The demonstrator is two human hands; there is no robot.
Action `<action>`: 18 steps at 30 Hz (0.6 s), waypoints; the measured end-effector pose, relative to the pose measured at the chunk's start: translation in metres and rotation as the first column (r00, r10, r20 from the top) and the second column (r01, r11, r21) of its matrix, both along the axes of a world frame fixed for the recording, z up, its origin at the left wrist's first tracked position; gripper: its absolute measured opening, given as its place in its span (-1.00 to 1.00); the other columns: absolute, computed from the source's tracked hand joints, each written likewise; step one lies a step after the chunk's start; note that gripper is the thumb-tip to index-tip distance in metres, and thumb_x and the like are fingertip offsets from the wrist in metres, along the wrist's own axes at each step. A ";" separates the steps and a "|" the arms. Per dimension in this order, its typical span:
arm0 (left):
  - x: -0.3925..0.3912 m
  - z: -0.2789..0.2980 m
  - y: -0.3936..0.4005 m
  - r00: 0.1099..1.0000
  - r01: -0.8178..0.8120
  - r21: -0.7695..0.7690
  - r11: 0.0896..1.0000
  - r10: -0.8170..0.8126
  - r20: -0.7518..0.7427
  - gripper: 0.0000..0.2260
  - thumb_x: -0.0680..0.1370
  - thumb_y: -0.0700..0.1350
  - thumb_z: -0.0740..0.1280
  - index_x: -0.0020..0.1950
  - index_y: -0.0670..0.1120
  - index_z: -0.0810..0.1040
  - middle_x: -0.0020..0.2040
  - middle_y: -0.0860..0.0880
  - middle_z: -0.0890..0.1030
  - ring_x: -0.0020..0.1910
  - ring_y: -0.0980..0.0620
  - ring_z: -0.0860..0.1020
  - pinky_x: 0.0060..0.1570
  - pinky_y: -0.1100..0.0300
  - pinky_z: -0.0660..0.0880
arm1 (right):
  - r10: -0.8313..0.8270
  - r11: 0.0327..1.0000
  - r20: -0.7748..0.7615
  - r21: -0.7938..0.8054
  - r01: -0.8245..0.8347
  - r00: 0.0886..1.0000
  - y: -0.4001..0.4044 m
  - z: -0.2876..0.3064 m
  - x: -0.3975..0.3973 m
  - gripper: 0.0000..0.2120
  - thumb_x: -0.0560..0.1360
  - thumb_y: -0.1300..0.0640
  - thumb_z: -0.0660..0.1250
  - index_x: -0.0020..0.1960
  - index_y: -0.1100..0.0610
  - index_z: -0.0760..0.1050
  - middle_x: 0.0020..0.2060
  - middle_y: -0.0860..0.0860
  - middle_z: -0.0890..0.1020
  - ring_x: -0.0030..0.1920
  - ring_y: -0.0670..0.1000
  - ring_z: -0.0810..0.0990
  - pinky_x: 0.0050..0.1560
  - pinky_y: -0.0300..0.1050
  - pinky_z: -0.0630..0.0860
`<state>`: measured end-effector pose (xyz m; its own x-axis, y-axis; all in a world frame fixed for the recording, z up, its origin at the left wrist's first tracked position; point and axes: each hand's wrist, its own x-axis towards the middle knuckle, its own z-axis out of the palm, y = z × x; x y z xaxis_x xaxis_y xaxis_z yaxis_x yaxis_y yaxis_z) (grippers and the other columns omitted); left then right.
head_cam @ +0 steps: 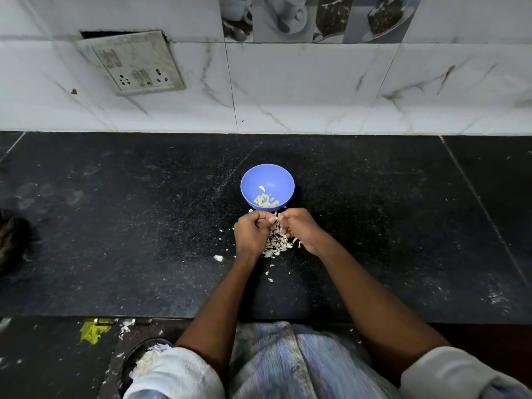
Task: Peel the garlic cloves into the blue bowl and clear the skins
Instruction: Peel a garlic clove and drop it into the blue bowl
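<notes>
Papery white skins (277, 244) are piling up on the black stone counter (115, 226) right under my hands, just this side of the blue bowl (267, 187), which is sitting near the middle of the counter with a small heap of peeled cloves (266, 200) in its bottom.

From the head view, I am curling my left hand (250, 233) and my right hand (299, 228) toward each other above the pile, and both are pinching 1 small pale piece (272, 218) between them, which I take for a clove; I cannot tell how much skin is on it.

A clove like this is light, firm and a little slick once bare, so I am judging it best held by its ends with the fingertips while a nail lifts the brittle skin at the root tip. Loose flakes (218, 257) are lying scattered nearby; they are weightless and will drift, so sweeping with a flat palm should suit them better than picking.
</notes>
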<state>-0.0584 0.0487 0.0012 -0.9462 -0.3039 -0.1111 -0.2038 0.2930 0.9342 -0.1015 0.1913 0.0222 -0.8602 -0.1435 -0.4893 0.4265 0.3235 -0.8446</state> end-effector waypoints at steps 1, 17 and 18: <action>0.000 -0.002 0.000 1.000 -0.015 0.052 0.999 0.015 -0.003 -0.88 0.59 -0.18 0.50 -0.13 -0.01 0.73 -0.30 0.07 0.71 -0.32 0.09 0.65 -0.16 0.14 0.62 | -0.008 1.000 0.025 -0.029 0.009 1.000 0.000 0.000 0.000 -0.85 0.58 0.32 0.24 0.02 0.28 0.59 -0.32 0.08 0.54 -0.29 -0.02 0.49 -0.31 -0.16 0.40; 0.006 -0.001 0.004 0.972 0.025 -0.412 0.911 -0.117 -0.201 -0.91 0.56 -0.21 0.48 -0.05 -0.03 0.75 -0.13 0.06 0.74 -0.18 0.04 0.65 -0.14 0.12 0.56 | -0.033 0.999 0.039 -0.026 0.034 0.999 -0.003 0.002 0.008 -0.82 0.57 0.36 0.22 -0.01 0.26 0.60 -0.32 0.07 0.60 -0.33 -0.04 0.56 -0.33 -0.21 0.40; 0.006 0.000 0.005 0.972 0.018 -0.419 0.908 -0.114 -0.205 -0.93 0.58 -0.18 0.47 -0.05 -0.03 0.74 -0.13 0.05 0.73 -0.18 0.03 0.64 -0.16 0.12 0.55 | -0.055 0.997 0.059 -0.056 0.059 0.997 -0.005 0.003 0.008 -0.82 0.57 0.37 0.22 0.01 0.28 0.60 -0.33 0.07 0.60 -0.34 -0.05 0.55 -0.34 -0.20 0.39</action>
